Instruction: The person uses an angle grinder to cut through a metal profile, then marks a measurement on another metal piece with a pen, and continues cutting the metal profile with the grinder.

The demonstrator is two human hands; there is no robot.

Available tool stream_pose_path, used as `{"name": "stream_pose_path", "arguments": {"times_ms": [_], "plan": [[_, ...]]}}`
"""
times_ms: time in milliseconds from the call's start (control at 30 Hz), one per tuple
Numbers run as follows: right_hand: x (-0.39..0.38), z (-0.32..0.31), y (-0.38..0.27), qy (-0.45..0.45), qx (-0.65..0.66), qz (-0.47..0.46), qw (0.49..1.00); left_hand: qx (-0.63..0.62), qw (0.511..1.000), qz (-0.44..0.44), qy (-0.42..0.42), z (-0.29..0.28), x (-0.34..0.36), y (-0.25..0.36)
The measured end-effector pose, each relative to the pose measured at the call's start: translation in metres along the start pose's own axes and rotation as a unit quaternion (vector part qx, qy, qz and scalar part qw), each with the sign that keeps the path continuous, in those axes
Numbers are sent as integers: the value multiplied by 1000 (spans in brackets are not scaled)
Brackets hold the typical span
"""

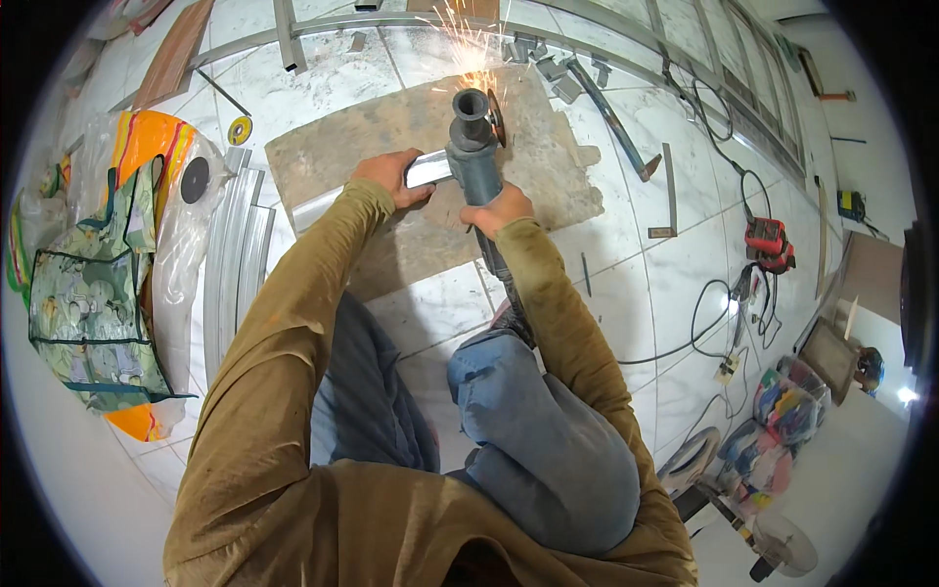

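My right hand (501,208) is wrapped round the body of a dark angle grinder (478,174). Its cutting disc (497,119) faces right, and bright sparks (469,49) fly up and away from it. With my left hand (387,176) I grip a shiny silver metal profile (428,169), which passes under the grinder's head. The exact contact between disc and metal is hidden by the grinder. Beneath both lies a worn brown board (328,147) on the tiled floor. My bent knees are close below the grinder.
Long metal profiles (235,254) and a green patterned bag (98,303) lie at left. A hammer (616,122), a try square (669,196) and metal offcuts (562,86) are right of the board. A red tool (769,243) and cables lie farther right; a metal frame (342,22) spans the far side.
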State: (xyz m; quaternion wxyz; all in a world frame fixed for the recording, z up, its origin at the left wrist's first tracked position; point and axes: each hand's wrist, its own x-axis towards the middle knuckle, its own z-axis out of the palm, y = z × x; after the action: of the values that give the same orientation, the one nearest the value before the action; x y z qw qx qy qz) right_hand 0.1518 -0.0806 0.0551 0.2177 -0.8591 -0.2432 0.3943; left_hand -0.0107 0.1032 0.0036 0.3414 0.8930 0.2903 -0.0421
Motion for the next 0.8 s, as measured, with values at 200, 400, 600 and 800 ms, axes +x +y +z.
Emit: {"name": "stream_pose_path", "arguments": {"times_ms": [200, 400, 600, 800], "plan": [[2, -6, -1, -1, -38, -5, 999, -22, 1000, -5, -18, -6, -1, 5], [15, -7, 4, -33, -60, 29, 997, -58, 997, -37, -28, -14, -7, 18], [17, -8, -10, -52, -53, 29, 997, -25, 999, -14, -14, -12, -6, 2], [23, -8, 0, -54, -58, 25, 997, -48, 999, -4, -20, -13, -4, 5]]}}
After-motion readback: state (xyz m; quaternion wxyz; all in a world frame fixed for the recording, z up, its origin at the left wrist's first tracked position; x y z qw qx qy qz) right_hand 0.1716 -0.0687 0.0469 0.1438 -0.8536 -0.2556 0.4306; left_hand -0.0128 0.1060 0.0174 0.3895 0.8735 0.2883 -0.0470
